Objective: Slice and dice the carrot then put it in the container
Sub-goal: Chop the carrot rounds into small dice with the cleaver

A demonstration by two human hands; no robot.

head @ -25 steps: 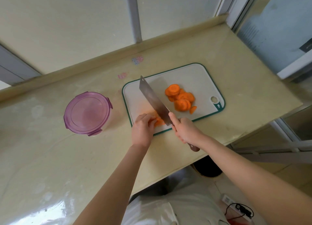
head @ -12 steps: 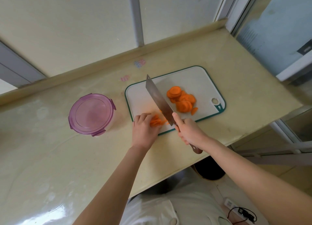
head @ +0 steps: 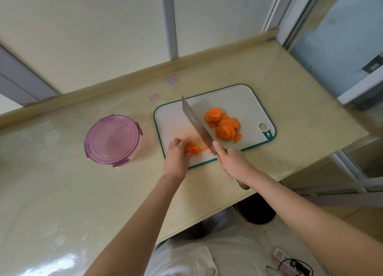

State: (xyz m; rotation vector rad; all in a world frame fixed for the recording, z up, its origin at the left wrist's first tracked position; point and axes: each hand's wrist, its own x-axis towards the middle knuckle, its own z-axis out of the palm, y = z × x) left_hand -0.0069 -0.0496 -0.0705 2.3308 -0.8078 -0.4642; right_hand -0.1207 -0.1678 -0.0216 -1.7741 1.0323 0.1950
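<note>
A carrot stack [head: 191, 148] is being pinned under the curled fingertips of the left hand [head: 176, 157] on the cutting board [head: 238, 97]. The knife [head: 196, 122] is being gripped by its handle in the right hand [head: 233, 161], its blade lying just right of that pinned stack. Beyond the blade, round slices [head: 222, 124] are lying piled. Left of the left hand, the lidded container [head: 113, 139] is standing apart.

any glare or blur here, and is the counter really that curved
Head view: glare on the counter at near left; the wide lens bows its edges; knife and carrot slices look sharp, carrot shreds by the left hand slightly soft.
</note>
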